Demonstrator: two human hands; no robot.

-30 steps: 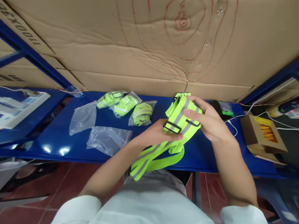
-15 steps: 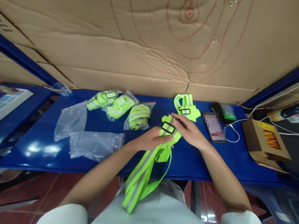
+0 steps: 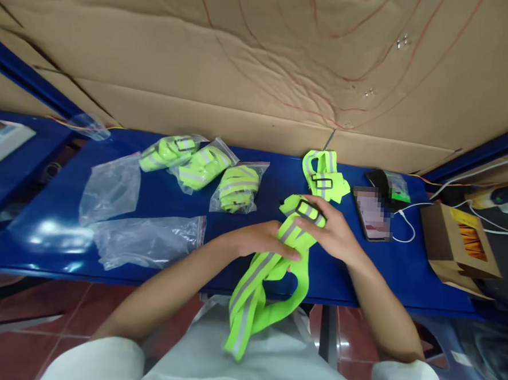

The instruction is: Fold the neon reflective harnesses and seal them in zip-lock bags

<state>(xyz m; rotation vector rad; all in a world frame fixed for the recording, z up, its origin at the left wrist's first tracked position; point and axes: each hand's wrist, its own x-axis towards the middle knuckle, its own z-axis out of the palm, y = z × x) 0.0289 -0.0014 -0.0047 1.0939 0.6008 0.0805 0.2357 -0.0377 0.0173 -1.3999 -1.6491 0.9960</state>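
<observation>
Both hands grip one neon yellow-green reflective strap [image 3: 257, 270] with a grey stripe. My left hand [image 3: 268, 239] is closed round its folded middle, thumb on top. My right hand [image 3: 331, 229] pinches the upper end beside a black buckle [image 3: 310, 212]. From the hands the strap's loops hang past the table edge, in front of my shirt. A second strap with a buckle [image 3: 323, 180] lies loosely folded just beyond my right hand. Farther left are bagged rolled straps, a near one [image 3: 238, 189], a middle one [image 3: 204, 167] and a far one [image 3: 170, 152].
Two clear zip bags, one flat [image 3: 147, 241] and one behind it [image 3: 111, 188], lie on the blue table [image 3: 41, 223]. At right are a phone [image 3: 372, 214], a white cable [image 3: 413, 228] and an open cardboard box [image 3: 442, 239]. A cardboard panel [image 3: 244, 69] stands along the back.
My right hand has moved from the strap's far end to its buckle end, with the thumb now on the strap. The hanging loop has opened wider. The camera view has shifted slightly.
</observation>
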